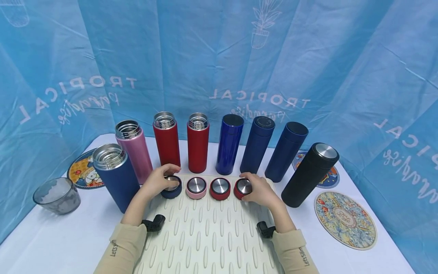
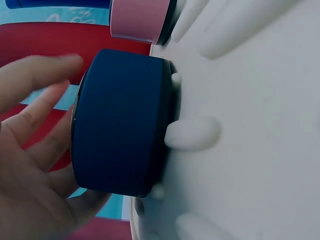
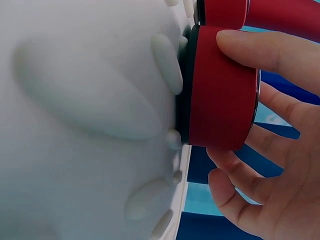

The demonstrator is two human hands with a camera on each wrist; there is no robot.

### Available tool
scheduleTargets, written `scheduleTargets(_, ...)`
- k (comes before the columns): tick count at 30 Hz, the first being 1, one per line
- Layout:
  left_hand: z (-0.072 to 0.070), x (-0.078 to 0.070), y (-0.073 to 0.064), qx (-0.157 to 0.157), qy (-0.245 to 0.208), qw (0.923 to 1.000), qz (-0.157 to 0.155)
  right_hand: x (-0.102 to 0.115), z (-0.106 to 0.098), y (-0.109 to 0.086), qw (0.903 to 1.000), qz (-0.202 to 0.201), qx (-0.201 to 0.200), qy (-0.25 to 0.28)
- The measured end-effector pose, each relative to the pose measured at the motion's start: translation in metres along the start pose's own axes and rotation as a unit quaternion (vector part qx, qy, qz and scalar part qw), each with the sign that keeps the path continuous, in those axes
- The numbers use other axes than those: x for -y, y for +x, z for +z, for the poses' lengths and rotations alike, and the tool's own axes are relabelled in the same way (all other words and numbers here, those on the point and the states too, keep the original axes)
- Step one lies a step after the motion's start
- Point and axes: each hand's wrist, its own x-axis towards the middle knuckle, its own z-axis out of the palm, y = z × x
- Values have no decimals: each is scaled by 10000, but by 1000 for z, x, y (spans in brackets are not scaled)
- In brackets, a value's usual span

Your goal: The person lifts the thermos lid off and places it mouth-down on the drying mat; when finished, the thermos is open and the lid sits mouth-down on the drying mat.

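Note:
Four lids stand in a row along the far end of a cream ridged mat. My left hand is at the dark blue lid on the left, its thumb over the steel top and its fingers spread behind; in the left wrist view the thumb stands off the lid's side. At the right end, my right hand pinches a red lid between thumb and fingers, the lid still on the mat. Between the hands are a pink lid and another red lid.
Behind the mat stand open bottles: dark blue, pink and two red, one at centre. Rightward are capped blue bottles and a black one. A glass bowl stands left, a round patterned coaster right.

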Motion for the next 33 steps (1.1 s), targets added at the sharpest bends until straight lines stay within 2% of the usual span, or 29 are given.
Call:
scheduleTargets(5, 1, 3, 1, 3, 6, 9999, 102, -1, -1, 0, 9997, 136, 20, 196)
scheduleTargets(10, 1, 4, 2, 64, 40, 10000, 38, 3, -7, 0, 9948, 194, -166, 987)
scheduleTargets(14, 0, 2, 1, 74, 48, 9999, -50, 11, -13, 6, 9845, 39, -466, 1691)
scheduleTargets(17, 0, 1, 1, 76, 39, 9999, -105, 17, -17, 14, 9768, -203, -695, 2016)
scheduleTargets(20, 0, 0, 1, 101, 66, 9999, -124, 22, -17, 23, 9694, -365, -764, 2303)
scheduleTargets(25, 0, 1, 1, 115, 102, 9998, -114, 33, -9, 42, 9508, -124, -766, 2998)
scheduleTargets(29, 1, 2, 1, 138, 85, 9998, -105, 43, -2, 59, 9327, 123, -978, 3470)
scheduleTargets(33, 1, 3, 1, 161, 69, 9998, -113, 50, 4, 74, 9256, 268, -1331, 3532)
